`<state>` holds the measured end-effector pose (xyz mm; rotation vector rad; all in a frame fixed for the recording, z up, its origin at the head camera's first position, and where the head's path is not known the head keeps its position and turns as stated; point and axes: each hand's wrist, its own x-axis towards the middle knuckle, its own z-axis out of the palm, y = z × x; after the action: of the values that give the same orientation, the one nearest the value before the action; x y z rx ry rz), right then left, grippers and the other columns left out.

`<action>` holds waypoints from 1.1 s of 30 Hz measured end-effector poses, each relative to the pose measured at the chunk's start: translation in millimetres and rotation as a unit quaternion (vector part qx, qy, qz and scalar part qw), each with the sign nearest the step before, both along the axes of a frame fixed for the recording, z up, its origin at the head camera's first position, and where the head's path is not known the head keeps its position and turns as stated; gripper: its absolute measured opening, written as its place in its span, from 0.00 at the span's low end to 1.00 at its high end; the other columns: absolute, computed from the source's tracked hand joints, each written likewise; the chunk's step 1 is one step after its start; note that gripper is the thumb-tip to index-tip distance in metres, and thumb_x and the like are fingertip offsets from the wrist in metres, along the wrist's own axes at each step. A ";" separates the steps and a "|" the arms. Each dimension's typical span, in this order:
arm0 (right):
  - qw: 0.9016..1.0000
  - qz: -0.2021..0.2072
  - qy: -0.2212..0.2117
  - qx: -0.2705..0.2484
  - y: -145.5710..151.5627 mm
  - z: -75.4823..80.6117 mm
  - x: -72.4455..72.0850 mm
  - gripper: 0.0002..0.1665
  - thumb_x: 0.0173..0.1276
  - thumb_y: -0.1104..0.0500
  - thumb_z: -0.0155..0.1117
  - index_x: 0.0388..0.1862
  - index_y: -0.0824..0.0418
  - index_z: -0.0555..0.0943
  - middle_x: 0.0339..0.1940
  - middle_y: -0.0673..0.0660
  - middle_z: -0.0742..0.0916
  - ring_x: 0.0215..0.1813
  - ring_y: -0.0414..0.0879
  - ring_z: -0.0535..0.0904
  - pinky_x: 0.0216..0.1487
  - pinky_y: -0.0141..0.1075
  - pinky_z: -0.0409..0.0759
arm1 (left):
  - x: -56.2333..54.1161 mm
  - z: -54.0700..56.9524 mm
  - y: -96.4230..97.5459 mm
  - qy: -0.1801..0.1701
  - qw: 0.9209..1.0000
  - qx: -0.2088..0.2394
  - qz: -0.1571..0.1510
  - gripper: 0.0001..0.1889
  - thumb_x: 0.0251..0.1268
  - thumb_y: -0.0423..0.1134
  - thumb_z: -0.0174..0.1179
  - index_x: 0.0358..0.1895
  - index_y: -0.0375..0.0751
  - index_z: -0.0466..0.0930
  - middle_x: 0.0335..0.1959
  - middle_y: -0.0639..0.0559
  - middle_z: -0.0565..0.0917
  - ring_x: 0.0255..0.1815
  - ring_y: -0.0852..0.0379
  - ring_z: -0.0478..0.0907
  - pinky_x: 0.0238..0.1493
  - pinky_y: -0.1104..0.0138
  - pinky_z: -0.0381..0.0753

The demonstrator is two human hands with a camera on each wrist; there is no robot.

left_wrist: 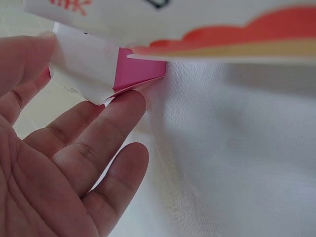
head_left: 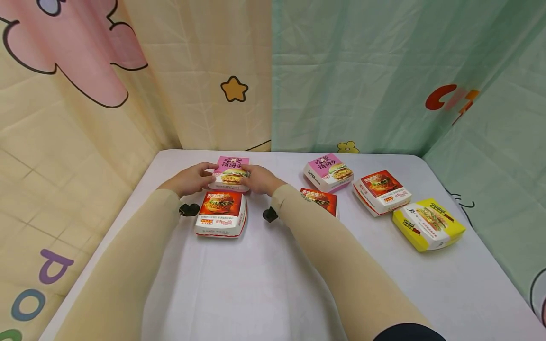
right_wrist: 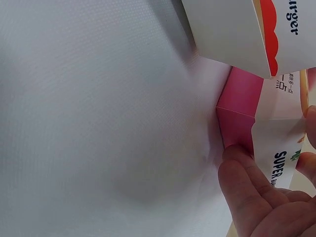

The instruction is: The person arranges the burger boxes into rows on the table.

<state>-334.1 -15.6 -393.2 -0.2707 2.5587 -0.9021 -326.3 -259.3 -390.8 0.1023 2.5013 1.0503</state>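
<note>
Both hands hold a pink-and-white burger box [head_left: 231,176] from opposite sides at the back left of the table. My left hand [head_left: 192,178] grips its left side; in the left wrist view the fingers [left_wrist: 126,113] reach along the lower edge and the thumb lies higher on the wall. On the right side, my right hand [head_left: 261,179] has its thumb over the top, and its fingers [right_wrist: 247,177] lie against the pink lower wall in the right wrist view. Just in front of it sits a red-and-white burger box [head_left: 221,214], between the two wrists.
To the right lie another pink box [head_left: 327,172], a red-and-white box [head_left: 381,192] and a yellow box [head_left: 428,224]. One more red box [head_left: 321,201] is partly hidden behind the right sleeve. Curtains [head_left: 350,71] hang beyond the white table [head_left: 239,289].
</note>
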 end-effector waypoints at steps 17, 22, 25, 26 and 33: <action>1.000 -0.003 0.000 -0.004 -1.5 -1.7 -0.5 0.40 0.81 0.48 0.60 0.87 0.41 0.58 0.85 0.54 0.67 0.73 0.54 0.69 0.79 0.53 0.71 | 0.3 -1.0 -1.5 0.012 1.000 -0.004 -0.006 0.31 0.82 0.49 0.55 0.82 0.54 0.60 0.78 0.35 0.70 0.62 0.41 0.77 0.64 0.54 0.81; 1.000 0.001 0.004 -0.003 -1.6 -0.6 1.2 0.40 0.82 0.48 0.59 0.87 0.43 0.58 0.85 0.55 0.67 0.75 0.54 0.69 0.80 0.53 0.69 | 2.7 1.5 -0.5 0.020 1.000 -0.007 -0.013 0.31 0.82 0.49 0.54 0.82 0.52 0.59 0.77 0.33 0.71 0.61 0.41 0.79 0.61 0.55 0.81; 1.000 0.003 0.008 0.000 -1.7 0.2 2.2 0.40 0.82 0.48 0.59 0.87 0.44 0.57 0.86 0.55 0.67 0.75 0.54 0.69 0.81 0.52 0.68 | 4.0 2.7 0.1 0.024 1.000 -0.009 -0.016 0.31 0.82 0.49 0.54 0.82 0.51 0.59 0.77 0.33 0.70 0.62 0.40 0.80 0.63 0.53 0.81; 1.000 0.002 0.008 0.002 -1.7 0.4 2.6 0.40 0.82 0.48 0.58 0.87 0.43 0.56 0.86 0.55 0.67 0.75 0.54 0.69 0.81 0.52 0.68 | 4.5 3.3 0.2 0.025 0.999 -0.012 -0.017 0.31 0.82 0.49 0.54 0.82 0.51 0.59 0.77 0.32 0.70 0.62 0.40 0.80 0.63 0.52 0.81; 1.000 0.005 0.018 -0.005 0.0 3.1 5.0 0.42 0.83 0.48 0.57 0.88 0.47 0.53 0.85 0.55 0.67 0.74 0.53 0.69 0.81 0.51 0.68 | 7.1 7.3 0.2 0.024 0.999 -0.022 -0.023 0.32 0.82 0.50 0.53 0.83 0.52 0.57 0.78 0.32 0.69 0.66 0.37 0.79 0.71 0.43 0.76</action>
<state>-329.1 -15.6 -390.0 -0.3063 2.5836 -0.9150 -319.2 -259.1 -383.4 0.1739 2.5499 0.9855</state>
